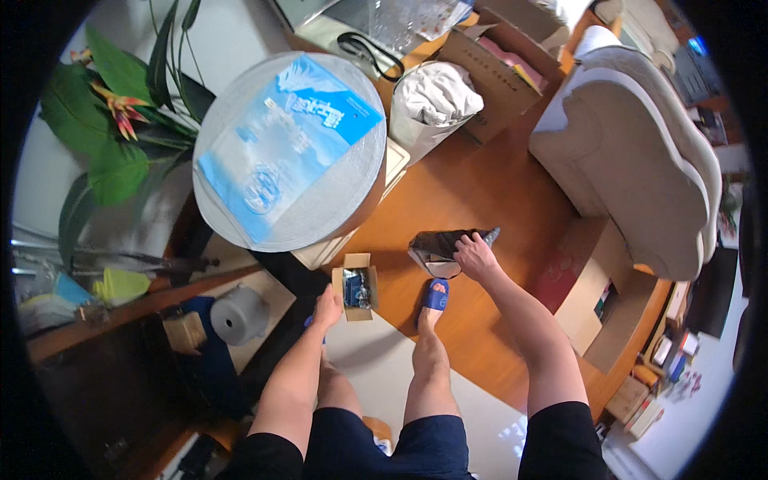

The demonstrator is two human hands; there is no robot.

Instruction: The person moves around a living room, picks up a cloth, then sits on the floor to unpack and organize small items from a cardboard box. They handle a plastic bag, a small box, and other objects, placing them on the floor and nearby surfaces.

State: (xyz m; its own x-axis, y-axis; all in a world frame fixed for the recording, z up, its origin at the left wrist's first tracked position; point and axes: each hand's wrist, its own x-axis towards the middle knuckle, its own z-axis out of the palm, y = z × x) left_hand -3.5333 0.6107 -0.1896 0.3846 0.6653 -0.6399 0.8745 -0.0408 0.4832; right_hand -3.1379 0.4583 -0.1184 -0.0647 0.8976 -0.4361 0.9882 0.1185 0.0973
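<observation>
My left hand [327, 306] grips the left side of a small open cardboard box [358, 314], its flaps spread outward. Inside the box lie dark items in shiny clear wrapping [356, 288], too small to make out. A dark plastic bag [441, 242] with a pale lower part hangs from my right hand [475, 257], whose fingers are closed on its upper right edge. The bag is above the wooden floor, to the right of the box and apart from it.
Left of centre, a round grey-topped stand [360, 198] bears a blue printed plastic bag [288, 144]. A leafy plant [120, 120] flanks it. Beyond are a bin with a white liner [438, 96] and a cardboard carton [486, 84]. A beige sofa [636, 156] and an open carton [624, 312] stand right.
</observation>
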